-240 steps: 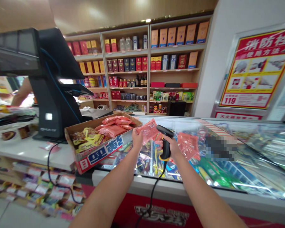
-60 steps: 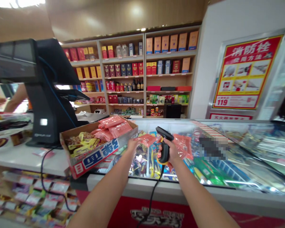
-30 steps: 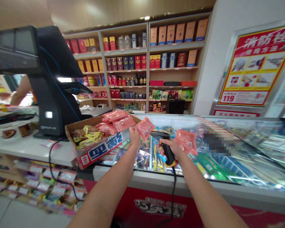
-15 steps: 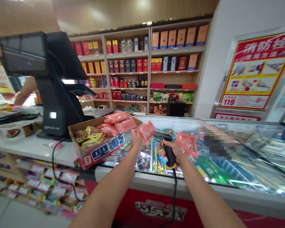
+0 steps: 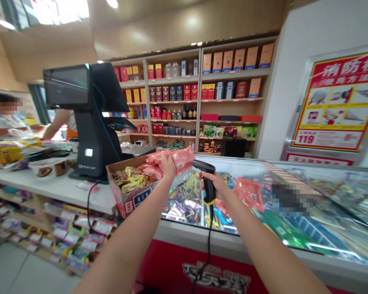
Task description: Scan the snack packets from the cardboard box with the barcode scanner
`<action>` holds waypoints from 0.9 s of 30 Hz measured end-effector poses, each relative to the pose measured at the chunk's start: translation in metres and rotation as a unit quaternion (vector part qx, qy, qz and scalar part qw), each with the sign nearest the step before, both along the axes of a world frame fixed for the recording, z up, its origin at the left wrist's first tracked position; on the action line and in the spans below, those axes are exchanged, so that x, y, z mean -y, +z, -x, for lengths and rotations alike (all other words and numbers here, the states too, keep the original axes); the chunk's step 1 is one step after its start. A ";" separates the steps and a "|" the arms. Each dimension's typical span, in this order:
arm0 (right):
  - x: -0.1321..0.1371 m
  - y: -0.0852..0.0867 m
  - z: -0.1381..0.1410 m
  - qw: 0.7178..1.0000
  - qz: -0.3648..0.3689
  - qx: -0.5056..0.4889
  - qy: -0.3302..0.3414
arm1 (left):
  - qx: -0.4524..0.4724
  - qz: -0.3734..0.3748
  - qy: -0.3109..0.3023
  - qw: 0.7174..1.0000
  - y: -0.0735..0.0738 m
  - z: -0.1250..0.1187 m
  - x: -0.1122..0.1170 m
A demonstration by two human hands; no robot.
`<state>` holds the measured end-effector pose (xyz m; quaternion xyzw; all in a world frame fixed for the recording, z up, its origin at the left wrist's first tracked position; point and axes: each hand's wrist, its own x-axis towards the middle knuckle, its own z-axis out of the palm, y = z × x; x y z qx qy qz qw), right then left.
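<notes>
The one view comes from a camera worn on the person's head, facing forward and down from close behind a glass display counter. The left hand and right hand reach in from below, near the lens. Wooden wall shelves stand farther off, a checkout terminal to the left.
</notes>
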<state>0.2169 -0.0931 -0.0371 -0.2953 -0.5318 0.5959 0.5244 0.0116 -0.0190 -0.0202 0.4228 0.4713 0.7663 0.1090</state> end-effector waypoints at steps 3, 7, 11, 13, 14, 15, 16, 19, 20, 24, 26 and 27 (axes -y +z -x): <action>-0.004 0.006 0.020 1.000 0.003 -0.001 0.009 | -0.017 0.015 0.052 0.998 0.016 0.034 0.008; -0.006 0.007 0.036 1.000 0.006 0.005 0.014 | -0.104 0.045 0.119 0.986 0.017 0.050 0.027; -0.004 0.003 0.041 1.000 0.000 0.001 0.016 | -0.382 0.087 0.136 0.910 0.003 0.036 0.036; -0.002 -0.001 0.041 1.000 0.005 0.000 0.012 | -0.487 0.139 0.091 0.857 -0.005 0.029 0.033; -0.001 -0.003 0.040 1.000 0.008 0.000 0.010 | -0.510 0.170 0.071 0.840 -0.008 0.027 0.029; -0.001 -0.006 0.038 1.000 0.010 0.001 0.008 | -0.515 0.202 0.057 0.831 -0.009 0.026 0.024; 0.000 -0.008 0.036 1.000 0.011 0.000 0.005 | -0.509 0.230 0.047 0.828 -0.009 0.026 0.018; -0.001 -0.016 0.029 1.000 0.011 -0.007 -0.010 | -0.469 0.292 0.027 0.833 -0.002 0.026 0.000; -0.001 -0.018 0.026 1.000 0.013 -0.011 -0.017 | -0.460 0.307 0.024 0.833 0.000 0.026 -0.006; 0.002 -0.022 0.010 0.999 0.027 -0.018 -0.038 | -0.477 0.333 0.031 0.812 0.002 0.021 -0.016; 0.007 -0.022 -0.003 0.998 0.033 -0.031 -0.053 | -0.491 0.315 0.042 0.811 0.000 0.020 -0.015; 0.010 -0.021 -0.012 0.997 0.039 -0.036 -0.060 | -0.491 0.302 0.051 0.815 -0.001 0.020 -0.013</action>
